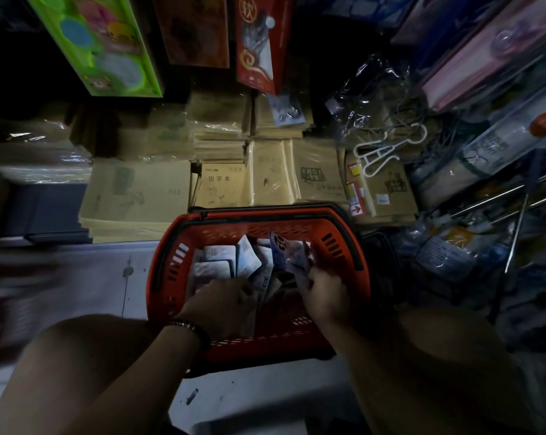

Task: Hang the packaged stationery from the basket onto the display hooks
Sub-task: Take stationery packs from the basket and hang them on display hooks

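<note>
Pinched in the curled fingers of the right hand [323, 296] is a blue-and-white packet [286, 251], held up over the right half of the basket [168, 255], above the packets left inside. From the head camera the left hand [221, 301] reaches down into the middle of the same orange-red basket with its fingertips among the loose packets [216, 268]. The light is dim and the fingers are partly hidden, so I cannot tell whether it grips one or only touches them. A dark wristband [188, 325] sits on the left wrist.

The basket stands on a pale floor [86, 284], right against low stacks of tan exercise books [218, 183] wrapped in clear film. Its black handles are folded down along the rim. The packets inside lie jumbled, some on edge, some flat.

Above the books hang a bright green pack [102, 45] at upper left and a red pack [257, 48] near the middle. A white plastic hanger [381, 152] lies on the books to the right. Thin metal rods [497, 196] stick out from the crowded display at far right, among bagged goods.
</note>
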The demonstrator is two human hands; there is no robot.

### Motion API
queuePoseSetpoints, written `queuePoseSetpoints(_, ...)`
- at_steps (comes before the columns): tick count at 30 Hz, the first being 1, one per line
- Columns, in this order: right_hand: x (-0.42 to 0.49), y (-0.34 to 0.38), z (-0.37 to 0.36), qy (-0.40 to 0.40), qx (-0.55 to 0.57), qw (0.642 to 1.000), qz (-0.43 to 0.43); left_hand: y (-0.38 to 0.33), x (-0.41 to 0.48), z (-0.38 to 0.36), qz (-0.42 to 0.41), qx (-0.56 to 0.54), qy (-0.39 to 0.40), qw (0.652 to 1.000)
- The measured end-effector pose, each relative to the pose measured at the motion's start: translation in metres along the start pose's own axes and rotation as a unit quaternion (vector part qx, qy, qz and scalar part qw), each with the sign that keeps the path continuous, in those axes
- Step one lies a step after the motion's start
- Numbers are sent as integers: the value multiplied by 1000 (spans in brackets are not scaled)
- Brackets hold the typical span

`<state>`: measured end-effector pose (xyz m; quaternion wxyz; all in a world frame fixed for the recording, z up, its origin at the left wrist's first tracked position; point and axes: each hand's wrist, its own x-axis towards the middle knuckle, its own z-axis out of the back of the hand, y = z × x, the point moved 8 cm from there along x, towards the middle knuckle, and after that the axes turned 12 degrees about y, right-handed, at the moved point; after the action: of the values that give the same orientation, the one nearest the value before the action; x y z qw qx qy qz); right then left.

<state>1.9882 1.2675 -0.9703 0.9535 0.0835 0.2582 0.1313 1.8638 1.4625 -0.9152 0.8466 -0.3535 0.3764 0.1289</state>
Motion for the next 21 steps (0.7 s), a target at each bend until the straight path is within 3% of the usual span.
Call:
queuePoseSetpoints(3, -25, 33, 13, -66, 6, 991, 116, -1, -2, 2, 5, -118, -35, 992)
queuePoseSetpoints(5, -45, 49, 14, -107, 6, 978, 179, -1, 1, -8, 20, -242, -23, 970)
queuePoseSetpoints(7, -66, 64, 15, -151, 23, 958, 241, -10, 2, -20, 12, -300, -1, 954)
queuePoseSetpoints(8, -76, 70, 15, -175, 34, 946, 271, -13, 1, -25, 9, -344, -11, 939)
queuePoseSetpoints(11, -100, 85, 19, -218, 64, 909, 350, -10, 0, -39, 16, -542, -62, 838)
queuePoseSetpoints(14, -109, 92, 24, -224, 86, 882, 406, -5, -4, -44, 22, -605, -78, 792)
queuePoseSetpoints(18, -104, 89, 25, -173, 105, 865, 460, 1, -9, -33, 4, -584, -94, 806)
queuePoseSetpoints(21, -65, 63, 36, -144, 139, 905, 375, 12, -17, -9, 9, -477, -186, 859)
